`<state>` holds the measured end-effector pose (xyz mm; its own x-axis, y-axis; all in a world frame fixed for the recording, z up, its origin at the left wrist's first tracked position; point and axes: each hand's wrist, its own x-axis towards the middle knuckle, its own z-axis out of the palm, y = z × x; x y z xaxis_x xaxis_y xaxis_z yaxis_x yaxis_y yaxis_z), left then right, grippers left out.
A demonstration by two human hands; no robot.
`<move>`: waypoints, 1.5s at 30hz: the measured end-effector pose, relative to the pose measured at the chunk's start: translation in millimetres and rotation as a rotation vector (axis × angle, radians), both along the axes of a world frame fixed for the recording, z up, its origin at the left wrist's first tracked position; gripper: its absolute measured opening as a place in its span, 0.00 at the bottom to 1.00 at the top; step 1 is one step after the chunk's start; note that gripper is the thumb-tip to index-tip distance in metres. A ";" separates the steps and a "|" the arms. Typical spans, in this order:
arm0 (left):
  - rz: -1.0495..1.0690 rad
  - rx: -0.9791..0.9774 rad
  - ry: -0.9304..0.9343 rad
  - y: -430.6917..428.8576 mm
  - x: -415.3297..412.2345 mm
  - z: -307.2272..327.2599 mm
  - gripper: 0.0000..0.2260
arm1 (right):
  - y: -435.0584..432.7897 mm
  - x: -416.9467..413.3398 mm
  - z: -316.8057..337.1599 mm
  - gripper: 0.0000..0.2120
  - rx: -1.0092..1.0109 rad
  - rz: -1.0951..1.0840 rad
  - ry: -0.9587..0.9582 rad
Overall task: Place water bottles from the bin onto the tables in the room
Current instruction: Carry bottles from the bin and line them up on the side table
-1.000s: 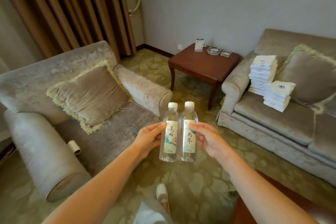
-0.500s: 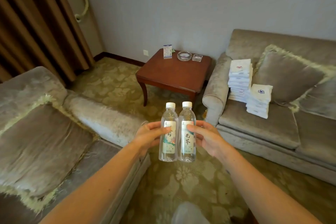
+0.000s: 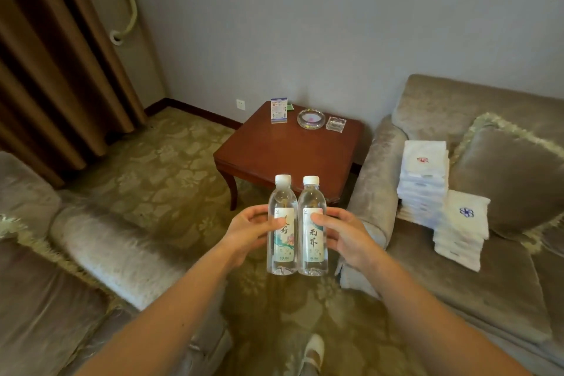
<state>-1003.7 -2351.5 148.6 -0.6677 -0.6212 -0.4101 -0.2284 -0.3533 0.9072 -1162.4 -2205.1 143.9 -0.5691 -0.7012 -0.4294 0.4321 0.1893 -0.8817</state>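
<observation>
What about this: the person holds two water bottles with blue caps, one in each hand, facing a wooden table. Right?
Not quite: the head view shows white caps. The left hand holds the left bottle, the right hand the right bottle, facing the wooden table.

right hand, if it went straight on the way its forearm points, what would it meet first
Probably the left bottle: the right hand angles inward, and its right bottle sits against that one. Beyond lies the wooden table, depth unclear.
</observation>
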 end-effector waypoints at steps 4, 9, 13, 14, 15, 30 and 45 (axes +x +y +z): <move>-0.001 -0.015 -0.015 -37.8 -72.2 4.5 0.20 | -39.4 -75.2 3.1 0.19 0.025 0.035 0.016; 0.001 -0.048 -0.057 -68.1 -132.8 4.5 0.19 | -72.4 -142.6 7.9 0.19 0.058 0.099 0.078; -0.025 -0.070 -0.080 -95.1 -169.5 6.2 0.20 | -93.9 -180.7 10.4 0.18 0.048 0.142 0.091; -0.028 -0.077 -0.086 -102.4 -177.7 6.5 0.21 | -100.1 -188.8 10.2 0.17 0.051 0.155 0.092; -0.032 -0.083 -0.093 -110.5 -185.9 6.2 0.22 | -106.8 -196.9 10.0 0.17 0.053 0.164 0.088; -0.225 -0.151 -0.152 -337.7 -314.2 -10.8 0.23 | -308.8 -307.0 -13.6 0.20 0.073 0.033 0.059; -0.438 -0.195 -0.173 -599.8 -435.0 -105.9 0.27 | -543.5 -389.0 -106.3 0.19 0.127 -0.176 -0.004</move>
<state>-1438.7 -2951.4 42.8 -0.8153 -0.3741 -0.4420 -0.4697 -0.0190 0.8826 -1551.4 -2748.6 37.6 -0.6763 -0.5309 -0.5107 0.4717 0.2204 -0.8538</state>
